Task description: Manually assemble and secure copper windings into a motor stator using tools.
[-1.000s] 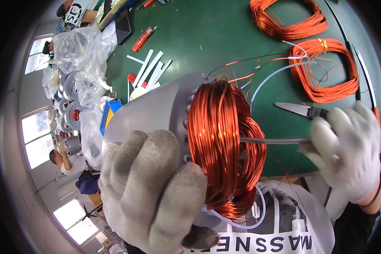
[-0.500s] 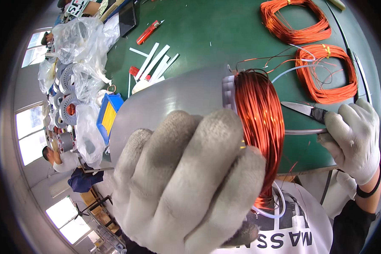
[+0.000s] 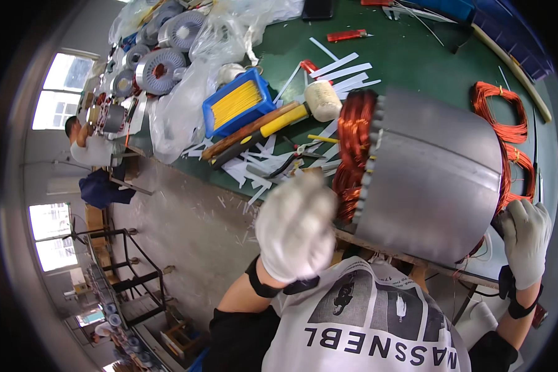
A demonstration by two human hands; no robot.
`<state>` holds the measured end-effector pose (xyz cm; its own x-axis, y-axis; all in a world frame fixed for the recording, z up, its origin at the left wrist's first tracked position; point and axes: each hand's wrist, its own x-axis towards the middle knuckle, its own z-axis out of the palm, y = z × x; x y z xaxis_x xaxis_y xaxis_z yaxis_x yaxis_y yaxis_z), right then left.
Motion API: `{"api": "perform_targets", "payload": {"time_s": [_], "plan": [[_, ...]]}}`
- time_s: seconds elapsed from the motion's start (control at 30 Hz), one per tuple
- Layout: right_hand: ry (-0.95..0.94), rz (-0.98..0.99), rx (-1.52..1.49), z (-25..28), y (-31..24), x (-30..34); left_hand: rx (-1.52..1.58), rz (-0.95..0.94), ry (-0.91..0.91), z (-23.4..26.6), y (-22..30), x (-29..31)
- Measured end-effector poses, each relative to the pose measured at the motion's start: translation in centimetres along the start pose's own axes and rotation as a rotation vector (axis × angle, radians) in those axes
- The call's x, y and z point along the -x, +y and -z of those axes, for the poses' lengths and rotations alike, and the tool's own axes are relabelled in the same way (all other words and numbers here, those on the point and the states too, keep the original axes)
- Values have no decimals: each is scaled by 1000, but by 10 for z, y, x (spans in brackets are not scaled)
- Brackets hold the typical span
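A large grey metal stator cylinder (image 3: pixel 434 180) lies on its side on the green table. Orange-red copper wire coils (image 3: pixel 354 139) bulge from its left end, and more wire shows at its right end. My left hand (image 3: pixel 297 229), in a white glove, hovers off the coils' lower left; motion smears its fingers. At the cylinder's right end is my right hand (image 3: pixel 526 239), also gloved, its fingers curled closed. Whatever lies within those fingers is hidden. Two loose copper wire bundles, one upper (image 3: pixel 508 111) and one lower (image 3: pixel 527 170), rest beyond the cylinder on the right.
Left of the coils lie a white-headed mallet (image 3: pixel 323 101), a blue tray (image 3: pixel 268 93) of yellow strips, pliers (image 3: pixel 288 162) and scattered white strips (image 3: pixel 344 65). A red-handled tool (image 3: pixel 346 35) is farther back. Clear plastic bags (image 3: pixel 186 121) and several stators (image 3: pixel 158 71) stand leftward. Another person (image 3: pixel 84 146) sits far left.
My left hand has come off the cylinder and sits to its lower left. The cylinder now shows its wound end at left. The grey rod seen in my right hand is no longer visible.
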<state>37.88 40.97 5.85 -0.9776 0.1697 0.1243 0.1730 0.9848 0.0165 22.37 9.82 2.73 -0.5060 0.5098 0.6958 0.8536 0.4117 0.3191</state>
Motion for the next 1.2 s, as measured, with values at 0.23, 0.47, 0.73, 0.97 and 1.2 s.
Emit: {"api": "perform_targets", "payload": {"time_s": [0.23,0.47,0.73,0.97,1.2], "plan": [[32,-1,-7,-11,-12,-5,-127,427,-186,24,-73,44],[452,-57,33,-13,-62,20,-8,128,-346,-27,-75,19],[565,-148,-140,8,-86,60,-359,155,-690,-36,-84,-3],[513,162,-430,40,-121,38,250,589,-173,45,-99,-45],[497,378,-800,41,-172,-10,514,594,26,73,17,-43]]}}
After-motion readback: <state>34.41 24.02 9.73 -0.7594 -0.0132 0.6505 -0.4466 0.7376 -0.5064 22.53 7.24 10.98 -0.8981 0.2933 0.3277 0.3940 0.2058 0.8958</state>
